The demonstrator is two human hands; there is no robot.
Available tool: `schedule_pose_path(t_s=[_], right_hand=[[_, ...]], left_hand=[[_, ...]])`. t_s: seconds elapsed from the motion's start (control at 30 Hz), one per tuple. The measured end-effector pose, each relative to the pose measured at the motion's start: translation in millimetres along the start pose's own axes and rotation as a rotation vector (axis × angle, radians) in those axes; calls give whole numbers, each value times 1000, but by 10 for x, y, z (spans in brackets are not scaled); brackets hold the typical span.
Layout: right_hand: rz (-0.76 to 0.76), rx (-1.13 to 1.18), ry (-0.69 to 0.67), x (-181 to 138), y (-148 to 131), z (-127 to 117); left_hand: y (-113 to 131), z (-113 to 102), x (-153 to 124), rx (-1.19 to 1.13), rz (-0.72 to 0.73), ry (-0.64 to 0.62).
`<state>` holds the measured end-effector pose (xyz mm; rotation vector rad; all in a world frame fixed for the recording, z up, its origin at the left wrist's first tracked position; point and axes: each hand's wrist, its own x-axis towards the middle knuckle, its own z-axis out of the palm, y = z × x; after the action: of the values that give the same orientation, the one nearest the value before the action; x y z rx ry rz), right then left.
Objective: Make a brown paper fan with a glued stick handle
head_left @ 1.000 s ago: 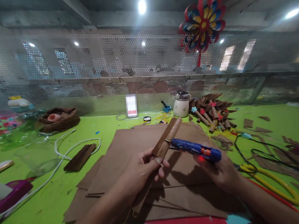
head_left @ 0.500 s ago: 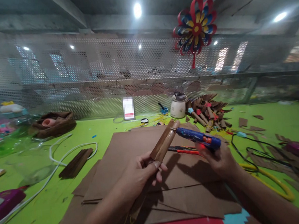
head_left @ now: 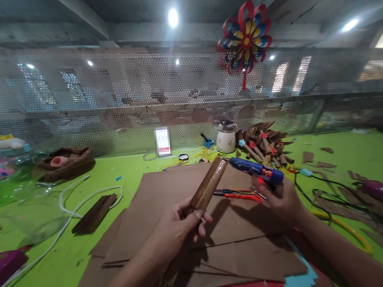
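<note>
My left hand [head_left: 176, 227] is closed round the lower end of a rolled brown paper tube [head_left: 210, 183], which slants up to the right. My right hand [head_left: 280, 198] grips a blue glue gun [head_left: 255, 169] with a red glow at its handle. The gun's nozzle touches the tube's top end. Both are held above a stack of brown paper sheets [head_left: 169, 197] on the green table [head_left: 56, 266].
Red-handled scissors [head_left: 241, 194] lie on the sheets under the gun. A pile of finished brown rolls [head_left: 267, 144] and a white jar [head_left: 226, 137] stand behind. White cable [head_left: 84, 199], brown strips [head_left: 93, 213], black cables [head_left: 326, 191] and purple objects flank the sheets. A mesh screen backs the table.
The glue gun's nozzle has slid up along the tube from near its middle to its top end. My right hand rose with it. The red scissors have come into view.
</note>
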<state>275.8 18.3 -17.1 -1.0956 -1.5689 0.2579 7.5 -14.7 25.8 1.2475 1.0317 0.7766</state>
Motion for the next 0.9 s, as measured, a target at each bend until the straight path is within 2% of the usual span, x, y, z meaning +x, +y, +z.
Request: schedule_pose_path(t_s=[0.2,0.43,0.67,0.8,0.9], right_hand=[[51,9,14,-14,26,-5],[73,-162,1,93,-100,-63],[56,-212,34,77,-38,-15],[-9,-444,-43,188,35,10],[1,-624,-187,405,121,28]], left_hand=[[35,38,-56,-18,-3,39],[47,9,-30,28,28,12],[44,-28,-22,12,64,21],[19,-68,16,25,45,58],[11,-101,42,39,40,54]])
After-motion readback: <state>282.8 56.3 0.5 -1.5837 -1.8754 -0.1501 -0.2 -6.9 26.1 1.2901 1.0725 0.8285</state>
